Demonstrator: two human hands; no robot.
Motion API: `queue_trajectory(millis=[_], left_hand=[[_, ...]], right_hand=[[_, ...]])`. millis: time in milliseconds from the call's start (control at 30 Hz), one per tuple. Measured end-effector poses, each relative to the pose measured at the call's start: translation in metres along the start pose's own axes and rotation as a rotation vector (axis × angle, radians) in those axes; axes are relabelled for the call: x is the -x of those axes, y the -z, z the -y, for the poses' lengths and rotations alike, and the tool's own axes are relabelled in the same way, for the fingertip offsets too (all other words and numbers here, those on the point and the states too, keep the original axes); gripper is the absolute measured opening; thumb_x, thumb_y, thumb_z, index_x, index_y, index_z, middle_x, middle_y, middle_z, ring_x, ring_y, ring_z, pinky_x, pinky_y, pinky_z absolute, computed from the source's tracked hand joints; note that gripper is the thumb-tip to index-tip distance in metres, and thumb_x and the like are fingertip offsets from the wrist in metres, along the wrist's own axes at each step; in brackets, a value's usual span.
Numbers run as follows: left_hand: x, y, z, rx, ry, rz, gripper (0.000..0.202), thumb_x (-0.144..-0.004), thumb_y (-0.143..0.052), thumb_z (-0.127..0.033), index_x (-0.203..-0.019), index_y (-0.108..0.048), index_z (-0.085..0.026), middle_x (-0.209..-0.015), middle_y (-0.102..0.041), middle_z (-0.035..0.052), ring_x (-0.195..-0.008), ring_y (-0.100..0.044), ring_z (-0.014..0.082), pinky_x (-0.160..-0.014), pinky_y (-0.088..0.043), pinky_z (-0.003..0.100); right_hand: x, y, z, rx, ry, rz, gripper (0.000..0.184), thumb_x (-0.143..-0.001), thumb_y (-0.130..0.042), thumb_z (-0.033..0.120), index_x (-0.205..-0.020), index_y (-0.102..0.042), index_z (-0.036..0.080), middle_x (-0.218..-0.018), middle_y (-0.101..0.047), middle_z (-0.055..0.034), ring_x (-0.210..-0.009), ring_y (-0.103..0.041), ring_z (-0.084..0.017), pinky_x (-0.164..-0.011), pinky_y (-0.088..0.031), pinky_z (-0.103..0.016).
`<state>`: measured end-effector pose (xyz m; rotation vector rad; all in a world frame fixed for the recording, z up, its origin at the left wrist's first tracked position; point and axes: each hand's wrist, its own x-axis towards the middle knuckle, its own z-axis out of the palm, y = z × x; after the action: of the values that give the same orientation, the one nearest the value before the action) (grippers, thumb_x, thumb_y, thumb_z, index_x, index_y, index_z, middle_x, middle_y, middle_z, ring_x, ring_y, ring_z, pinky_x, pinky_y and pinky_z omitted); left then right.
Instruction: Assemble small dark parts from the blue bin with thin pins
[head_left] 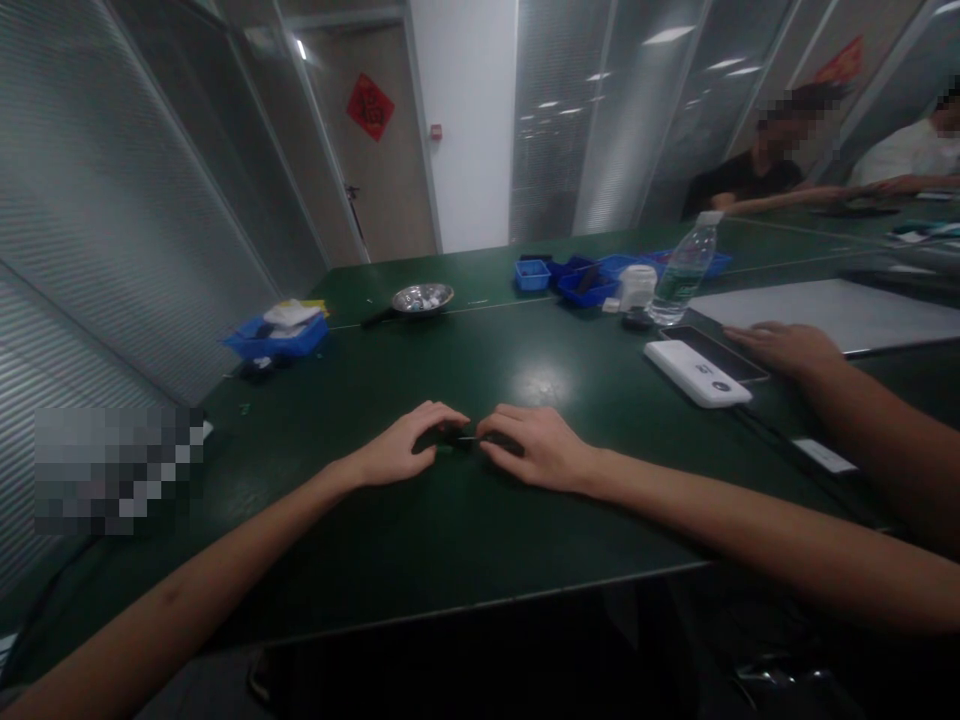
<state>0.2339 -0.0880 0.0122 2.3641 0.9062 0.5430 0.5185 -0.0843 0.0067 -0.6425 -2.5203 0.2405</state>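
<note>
My left hand point(409, 445) and my right hand point(536, 445) rest low over the green table, facing each other with fingers curled inward. Between their fingertips is a small dark object point(460, 438) with a thin pale part pointing at my right hand; its kind is too blurred to tell. The left thumb and fingers curve around its dark end. At the pale end, the fingers of my right hand are bent closed, and what they pinch is mostly hidden.
A small pan point(422, 298) holding shiny bits stands ahead; a blue basket point(277, 338) is at left. Rightward are blue trays point(589, 290), a water bottle point(684, 270), a white power bank point(696, 373), a phone point(716, 352) and another person's hand point(795, 348). More people sit far right.
</note>
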Motion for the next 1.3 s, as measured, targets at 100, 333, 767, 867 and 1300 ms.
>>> queue_trajectory(millis=[100,333,767,867,1300], left_hand=[[0.002,0.002,0.001,0.0,-0.015,0.042,0.064,-0.081,-0.054,-0.005,-0.142,-0.055,-0.027,-0.138,-0.061,0.0079,-0.129,-0.052,0.0287,-0.116,-0.038,0.051],[-0.002,0.0,0.002,-0.019,-0.034,0.01,0.025,-0.101,-0.058,-0.029,-0.124,-0.068,-0.025,-0.121,-0.065,0.0082,-0.118,-0.057,0.0239,-0.107,-0.044,0.042],[0.065,0.104,0.134,-0.447,0.374,-0.247,0.057,-0.097,-0.047,-0.066,-0.122,-0.066,-0.019,-0.126,-0.064,0.0137,-0.119,-0.057,0.0313,-0.106,-0.045,0.045],[0.083,0.12,0.149,-0.572,0.413,-0.256,0.06,-0.096,-0.043,-0.069,-0.118,-0.067,-0.019,-0.123,-0.066,0.0158,-0.115,-0.059,0.0333,-0.103,-0.046,0.047],[0.105,0.135,0.173,-0.835,0.535,-0.246,0.054,-0.1,-0.039,-0.055,-0.125,-0.068,-0.017,-0.124,-0.067,0.0179,-0.111,-0.061,0.0348,-0.095,-0.049,0.045]], right_hand=[[0.0,0.0,-0.001,-0.001,-0.004,0.0,0.022,-0.103,-0.055,0.032,-0.116,-0.065,0.018,-0.099,-0.067,-0.0048,-0.074,-0.059,-0.013,-0.064,-0.041,-0.026],[0.001,-0.001,0.0,0.023,-0.016,-0.018,0.022,-0.104,-0.054,0.033,-0.116,-0.065,0.018,-0.1,-0.068,-0.0053,-0.077,-0.06,-0.015,-0.067,-0.041,-0.027],[0.0,0.003,0.002,0.002,0.006,-0.017,0.022,-0.104,-0.054,0.034,-0.114,-0.065,0.018,-0.1,-0.068,-0.005,-0.074,-0.059,-0.013,-0.064,-0.041,-0.026],[0.0,0.002,0.001,0.002,0.002,-0.014,0.022,-0.105,-0.053,0.034,-0.114,-0.065,0.017,-0.099,-0.067,-0.0046,-0.074,-0.059,-0.013,-0.064,-0.041,-0.026],[0.001,0.002,0.001,0.009,-0.001,-0.002,0.023,-0.105,-0.054,0.035,-0.114,-0.065,0.018,-0.099,-0.067,-0.004,-0.073,-0.058,-0.013,-0.063,-0.039,-0.026]])
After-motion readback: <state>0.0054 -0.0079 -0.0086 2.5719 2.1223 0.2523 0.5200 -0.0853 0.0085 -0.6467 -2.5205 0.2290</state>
